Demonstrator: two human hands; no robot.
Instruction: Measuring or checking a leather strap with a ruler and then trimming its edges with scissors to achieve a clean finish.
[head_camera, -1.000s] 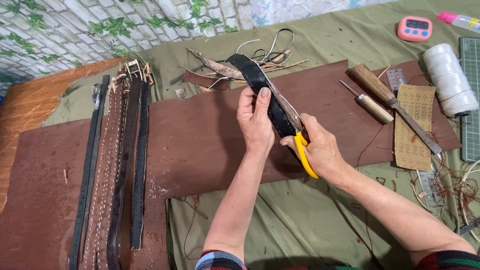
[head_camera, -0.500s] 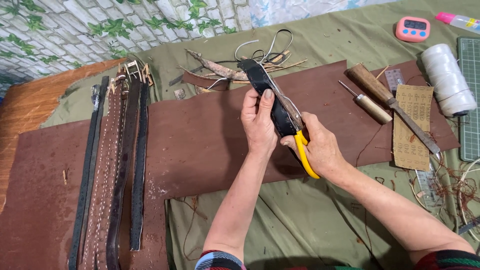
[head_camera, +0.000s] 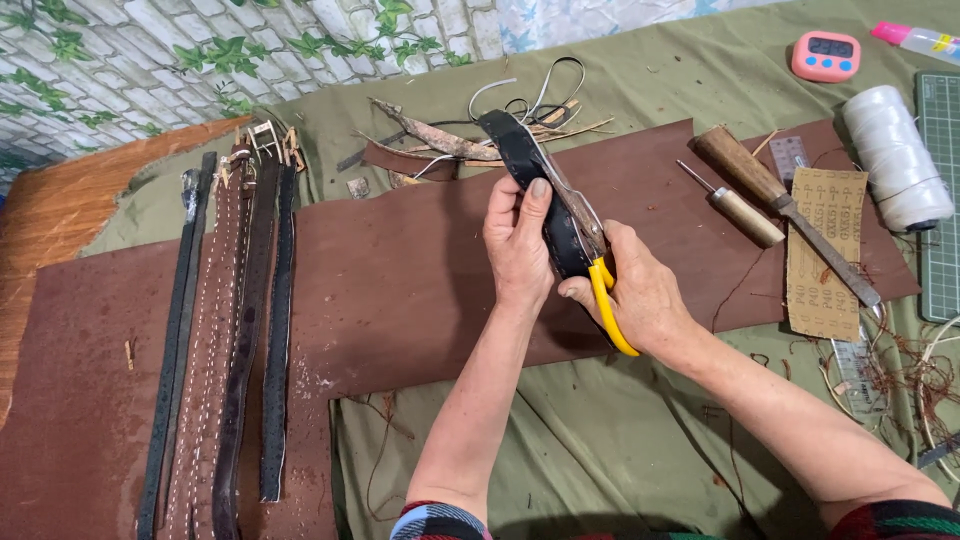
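Trimming a black leather strap (head_camera: 530, 175) over brown hide (head_camera: 420, 270).
My left hand (head_camera: 518, 245) pinches the strap's middle, lifted above the hide; my right hand (head_camera: 640, 295) grips yellow-handled scissors (head_camera: 598, 270). The strap looks stiff yet bendable, best held near the cut.

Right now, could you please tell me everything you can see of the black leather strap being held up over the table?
The black leather strap is a dark, fairly wide band with a row of stitching along its edge. It runs diagonally, its upper end pointing up and left toward the scraps, its lower end hidden between the hands. The left hand pinches it from the left, thumb on its face. The right hand works yellow-handled scissors whose blades lie along its right edge. It is held above the brown leather sheet.
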